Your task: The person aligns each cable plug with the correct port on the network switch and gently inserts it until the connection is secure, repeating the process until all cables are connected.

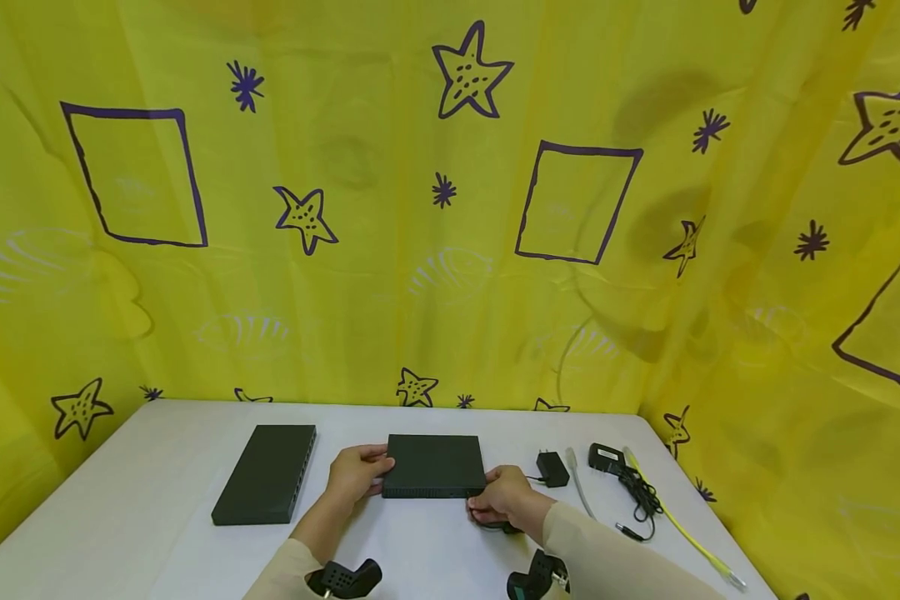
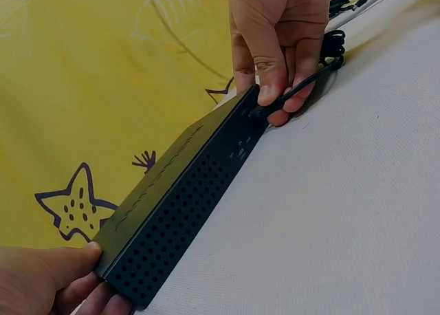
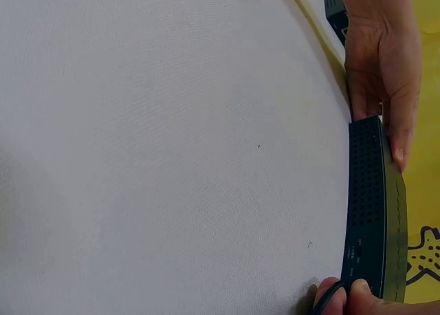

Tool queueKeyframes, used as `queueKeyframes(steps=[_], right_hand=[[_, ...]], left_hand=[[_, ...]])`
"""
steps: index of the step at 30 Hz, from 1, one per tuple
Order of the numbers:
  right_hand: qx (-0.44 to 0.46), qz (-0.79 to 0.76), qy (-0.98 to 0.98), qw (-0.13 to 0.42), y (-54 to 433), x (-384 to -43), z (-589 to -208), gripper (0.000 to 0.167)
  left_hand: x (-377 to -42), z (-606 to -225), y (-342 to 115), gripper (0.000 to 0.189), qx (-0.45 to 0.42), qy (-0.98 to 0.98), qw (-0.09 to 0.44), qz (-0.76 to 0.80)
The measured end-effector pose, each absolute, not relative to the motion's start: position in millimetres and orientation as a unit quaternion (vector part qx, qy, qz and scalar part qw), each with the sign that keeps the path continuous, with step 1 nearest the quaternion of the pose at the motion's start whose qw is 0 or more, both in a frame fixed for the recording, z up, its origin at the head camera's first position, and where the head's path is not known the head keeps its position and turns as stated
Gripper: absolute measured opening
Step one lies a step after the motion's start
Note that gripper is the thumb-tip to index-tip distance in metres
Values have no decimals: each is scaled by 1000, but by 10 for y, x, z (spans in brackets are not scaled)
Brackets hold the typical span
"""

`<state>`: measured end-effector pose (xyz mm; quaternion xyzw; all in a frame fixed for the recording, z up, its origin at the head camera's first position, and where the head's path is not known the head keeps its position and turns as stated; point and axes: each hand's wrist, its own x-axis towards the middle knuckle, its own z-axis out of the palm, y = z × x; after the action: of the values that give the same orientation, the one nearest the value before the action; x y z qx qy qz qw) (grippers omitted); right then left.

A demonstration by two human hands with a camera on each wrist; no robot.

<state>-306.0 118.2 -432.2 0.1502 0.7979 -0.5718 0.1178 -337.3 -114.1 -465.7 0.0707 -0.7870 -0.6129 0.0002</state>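
A flat black network switch (image 1: 435, 467) lies across the middle of the white table. My left hand (image 1: 355, 475) grips its left end, thumb on top and fingers below. Between thumb and fingers, my right hand (image 1: 504, 500) pinches the plug of a black power cable (image 2: 313, 81) at the right end of the switch's perforated side. In the left wrist view that plug (image 2: 260, 113) sits right at the power socket, beside small white printed labels. The socket itself is hidden behind the plug and fingertips.
A second black box (image 1: 266, 475) with ports along one side lies at left. To the right are a black power adapter (image 1: 552, 469), a grey network cable (image 1: 579, 483), another adapter (image 1: 606, 457) with bundled cord, and a yellow network cable (image 1: 682, 525). A yellow patterned curtain (image 1: 375, 317) hangs behind.
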Motion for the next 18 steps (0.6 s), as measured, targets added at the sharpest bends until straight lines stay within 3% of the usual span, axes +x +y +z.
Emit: queueKeyframes(steps=[18], right_hand=[[155, -583, 789, 119, 1211, -3079, -4333, 45]], left_hand=[[-3378, -4650, -1144, 38, 58, -789, 4, -612]])
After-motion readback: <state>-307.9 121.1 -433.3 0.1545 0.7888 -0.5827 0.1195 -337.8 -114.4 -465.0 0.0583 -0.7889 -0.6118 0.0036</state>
